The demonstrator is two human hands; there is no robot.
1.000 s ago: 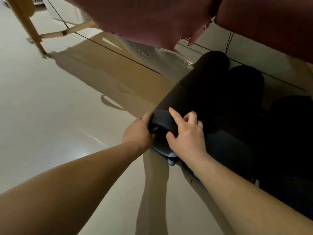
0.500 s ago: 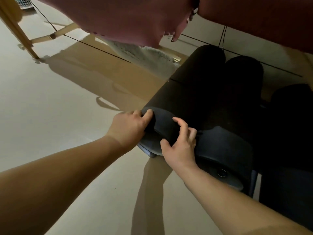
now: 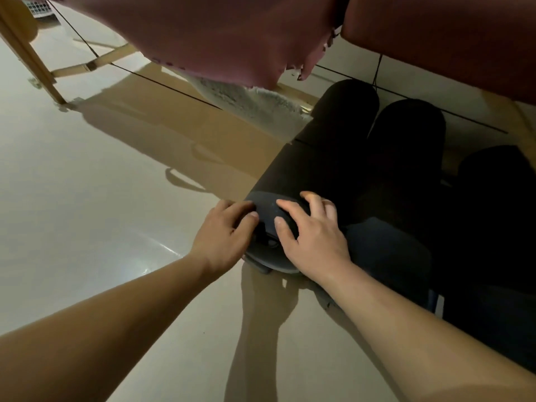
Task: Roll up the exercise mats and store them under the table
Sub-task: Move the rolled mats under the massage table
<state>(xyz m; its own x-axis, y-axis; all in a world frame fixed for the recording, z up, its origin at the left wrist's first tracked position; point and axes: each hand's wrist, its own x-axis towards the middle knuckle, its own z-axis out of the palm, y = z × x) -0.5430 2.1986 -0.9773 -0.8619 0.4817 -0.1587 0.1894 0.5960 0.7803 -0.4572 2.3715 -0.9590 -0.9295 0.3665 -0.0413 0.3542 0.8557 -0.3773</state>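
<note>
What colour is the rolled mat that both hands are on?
The rolled mat is black, seen best in the head view.

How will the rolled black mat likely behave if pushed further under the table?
The rolled mat is round and lies on a glossy floor, so it probably rolls easily. Its outer end bends under the right hand, so it may unroll.

We find the nearest rolled mat (image 3: 313,169) plain black, its end face a greyer charcoal; the other rolls (image 3: 406,134) are black too (deep in shadow); the table padding (image 3: 217,33) is dusty maroon, unpatterned; its legs (image 3: 26,53) pale tan wood; the floor (image 3: 87,198) glossy beige; the rug (image 3: 255,105) off-white; the cords (image 3: 162,82) black.
</note>
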